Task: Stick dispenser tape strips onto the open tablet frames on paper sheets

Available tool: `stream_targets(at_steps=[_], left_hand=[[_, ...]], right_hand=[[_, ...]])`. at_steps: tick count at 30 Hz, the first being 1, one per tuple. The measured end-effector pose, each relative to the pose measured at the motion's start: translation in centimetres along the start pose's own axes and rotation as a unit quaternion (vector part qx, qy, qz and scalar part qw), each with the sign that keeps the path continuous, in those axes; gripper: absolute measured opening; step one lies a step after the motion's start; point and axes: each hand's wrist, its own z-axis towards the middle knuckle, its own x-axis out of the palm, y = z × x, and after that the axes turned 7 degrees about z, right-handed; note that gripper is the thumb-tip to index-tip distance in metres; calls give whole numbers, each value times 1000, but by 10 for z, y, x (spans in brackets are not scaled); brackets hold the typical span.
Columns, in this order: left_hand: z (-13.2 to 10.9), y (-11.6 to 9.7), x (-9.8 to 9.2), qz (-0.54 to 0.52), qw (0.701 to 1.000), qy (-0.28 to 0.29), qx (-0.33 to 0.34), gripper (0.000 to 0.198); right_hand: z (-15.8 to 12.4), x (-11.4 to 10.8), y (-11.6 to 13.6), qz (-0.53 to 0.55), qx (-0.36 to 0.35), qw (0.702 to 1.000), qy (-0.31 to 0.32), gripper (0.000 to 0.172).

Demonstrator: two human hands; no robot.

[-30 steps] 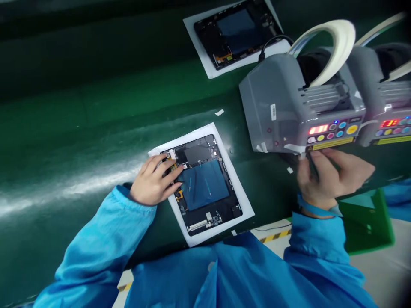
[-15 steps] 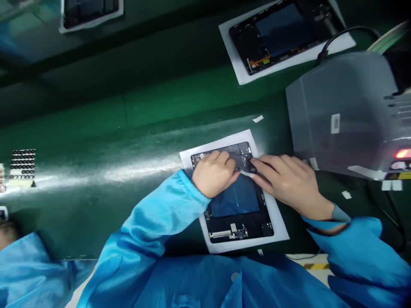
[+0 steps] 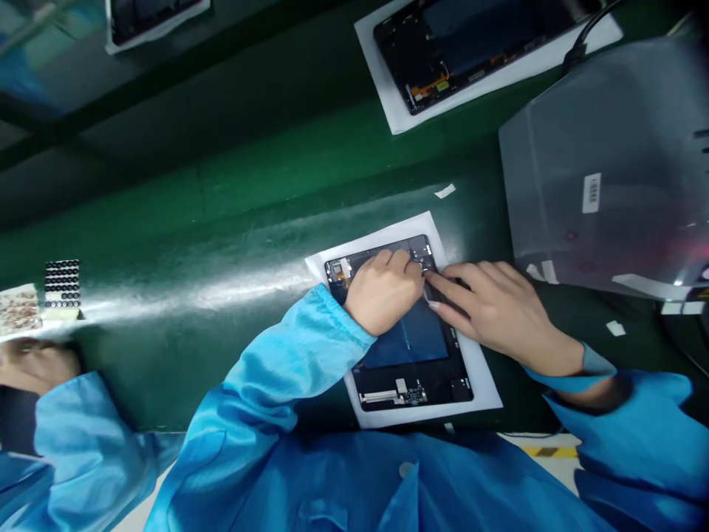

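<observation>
An opened tablet (image 3: 413, 336), its dark inner side and circuit parts facing up, lies on a white sheet (image 3: 484, 380) in front of me. My left hand (image 3: 385, 292) is closed over the tablet's upper part, fingers curled down near the top right corner; what they grip is hidden. From the right, my right hand (image 3: 492, 314) reaches to that same corner. Its thumb and index finger come together at the tablet's edge, close to the left fingertips. Any small piece between them is too small to make out.
A grey machine (image 3: 603, 170) with a cable stands at right. Behind lies another opened tablet (image 3: 399, 63) on a sheet. At left are a sheet of round black pieces (image 3: 62, 283) and a co-worker's hand (image 3: 38, 366). Paper scraps (image 3: 444, 191) lie about.
My left hand has slid right along the tablet's top, towards my right fingertips. The co-worker's hand has come further into view at left. The camera view has shifted slightly.
</observation>
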Motion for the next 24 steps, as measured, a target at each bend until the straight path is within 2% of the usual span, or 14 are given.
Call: stream_targets(at_steps=[5,11,13,16,19,21,24], left_hand=[[1,4,4,3,999,4,-34,20],[3,14,-4,-172,978,-6,-122,14],[3,9,-2,-176,979,-22,-102,15],[-1,0,10,-128,988,-69,-46,18],[-7,-3,22,-61,990,-129,-11,24],[-9,-2,25,-27,986,-163,6,24],[-10,-1,23,-14,981,-192,27,21]], right_hand=[[0,0,1,-11,-12,1000,4,37],[4,0,6,-42,-21,999,11,40],[6,-2,6,-53,-25,998,4,38],[8,-7,3,-41,-49,998,-5,31],[6,-10,-5,6,-71,996,-50,25],[5,-10,-10,35,-62,995,-77,27],[8,-6,-15,51,-46,995,-68,34]])
